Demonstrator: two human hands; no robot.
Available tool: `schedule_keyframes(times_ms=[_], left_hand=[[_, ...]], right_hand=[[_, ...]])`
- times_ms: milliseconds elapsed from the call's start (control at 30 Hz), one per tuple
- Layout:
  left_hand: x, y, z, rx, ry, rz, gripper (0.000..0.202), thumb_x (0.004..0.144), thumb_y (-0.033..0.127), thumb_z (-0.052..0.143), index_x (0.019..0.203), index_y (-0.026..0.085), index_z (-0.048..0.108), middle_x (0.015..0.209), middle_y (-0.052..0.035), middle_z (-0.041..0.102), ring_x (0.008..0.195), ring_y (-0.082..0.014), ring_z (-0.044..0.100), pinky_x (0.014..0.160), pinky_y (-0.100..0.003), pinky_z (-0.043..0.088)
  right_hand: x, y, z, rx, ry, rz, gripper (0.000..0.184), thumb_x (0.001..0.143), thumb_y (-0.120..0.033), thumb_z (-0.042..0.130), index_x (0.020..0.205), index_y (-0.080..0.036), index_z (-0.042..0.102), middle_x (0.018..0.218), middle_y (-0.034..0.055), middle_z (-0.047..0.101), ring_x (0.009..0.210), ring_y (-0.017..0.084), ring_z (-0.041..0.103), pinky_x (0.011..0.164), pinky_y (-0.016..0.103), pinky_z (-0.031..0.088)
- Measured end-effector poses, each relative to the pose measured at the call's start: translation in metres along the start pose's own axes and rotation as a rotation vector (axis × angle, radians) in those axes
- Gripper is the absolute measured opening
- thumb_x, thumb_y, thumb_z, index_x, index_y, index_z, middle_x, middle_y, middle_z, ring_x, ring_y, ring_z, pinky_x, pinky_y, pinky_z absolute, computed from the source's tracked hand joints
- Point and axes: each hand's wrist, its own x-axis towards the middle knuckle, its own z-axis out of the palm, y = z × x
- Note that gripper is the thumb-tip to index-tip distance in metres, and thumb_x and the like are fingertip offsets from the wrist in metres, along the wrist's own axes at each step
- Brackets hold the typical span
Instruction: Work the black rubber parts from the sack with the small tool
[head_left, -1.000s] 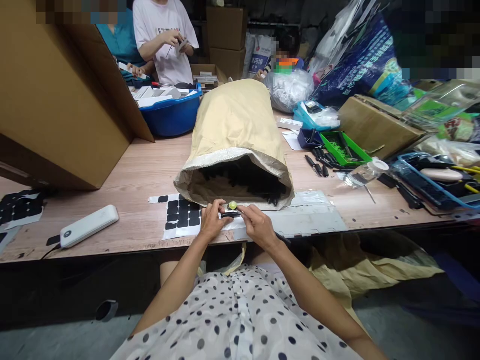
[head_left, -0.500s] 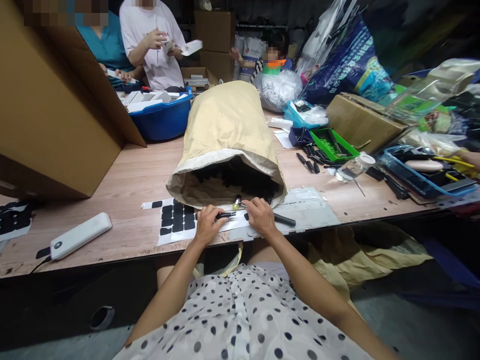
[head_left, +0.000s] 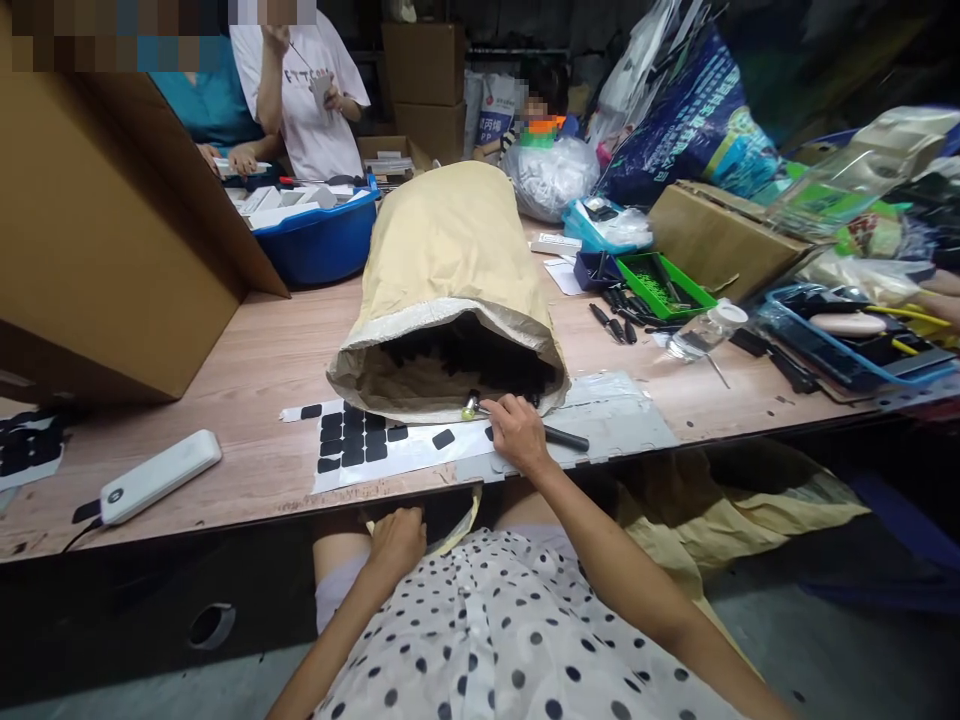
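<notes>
Hammer-like tool: near the table's front edge, about midway along, yellow-tipped head pointing left, black handle out to the right. From my remote seat I see the right hand closed around it, head and handle end showing on either side. Left hand: below the front edge, over the lap, beside a pale yellow strap; fingers curled, narrow. I cannot tell whether it holds anything.

Tool head is right at the lower lip of a tan sack; whether they touch, I can't make out. Sack lies with its mouth to the front edge, dark contents inside. Between the two, a white sheet bears black pads; a grey board runs on to its right.

Farther out, I log a white device near the front edge, to the left; a cardboard box at the left end; a blue basin beyond it; a green tray and clear jar toward the right end. One co-worker in a pale shirt stands past the far edge.
</notes>
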Motion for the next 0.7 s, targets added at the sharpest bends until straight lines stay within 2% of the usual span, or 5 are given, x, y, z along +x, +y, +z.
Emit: schedule_keyframes(times_ms=[167,333,500,600,700], left_hand=[[0.003,0.001,-0.001,-0.028,-0.012,0.017,0.032,0.093,0.033,0.051,0.113,0.02,0.072,0.113,-0.016,0.075,0.112,-0.0297,0.068,0.093,-0.039,0.05],[-0.009,0.008,-0.014,0.04,-0.124,0.081,0.034,0.093,0.033,0.048,0.116,0.021,0.071,0.119,-0.0158,0.073,0.116,-0.0315,0.067,0.093,-0.04,0.05],[-0.012,0.008,-0.019,0.053,-0.147,0.189,0.034,0.089,0.03,0.051,0.117,0.023,0.071,0.114,-0.0148,0.075,0.111,-0.0321,0.069,0.089,-0.04,0.05],[-0.012,0.007,-0.034,-0.032,-0.121,0.333,0.026,0.085,0.026,0.052,0.098,0.024,0.074,0.099,-0.0083,0.077,0.096,-0.027,0.071,0.08,-0.034,0.049],[-0.005,0.013,-0.066,-0.261,-0.102,0.534,0.022,0.083,0.025,0.049,0.077,0.022,0.07,0.076,-0.001,0.073,0.072,-0.0177,0.066,0.067,-0.025,0.046]], right_hand=[[0.0,-0.001,0.0,0.005,0.012,0.0,0.034,0.09,-0.011,0.05,0.114,-0.024,0.071,0.088,0.0069,0.06,0.084,0.022,0.045,0.073,0.032,0.033],[-0.001,-0.001,0.001,0.015,0.009,0.0,0.034,0.09,-0.011,0.049,0.114,-0.024,0.071,0.089,0.007,0.059,0.084,0.021,0.045,0.073,0.032,0.033],[-0.001,-0.002,0.001,0.017,0.017,-0.003,0.034,0.09,-0.011,0.051,0.114,-0.024,0.071,0.089,0.0072,0.06,0.084,0.021,0.045,0.072,0.032,0.033],[0.0,-0.003,0.0,0.014,0.021,-0.007,0.034,0.09,-0.011,0.051,0.114,-0.024,0.071,0.089,0.0068,0.06,0.083,0.021,0.045,0.072,0.032,0.032],[0.0,-0.005,-0.002,0.008,-0.001,-0.002,0.035,0.089,-0.01,0.051,0.115,-0.024,0.07,0.089,0.0067,0.06,0.084,0.021,0.045,0.072,0.032,0.032]])
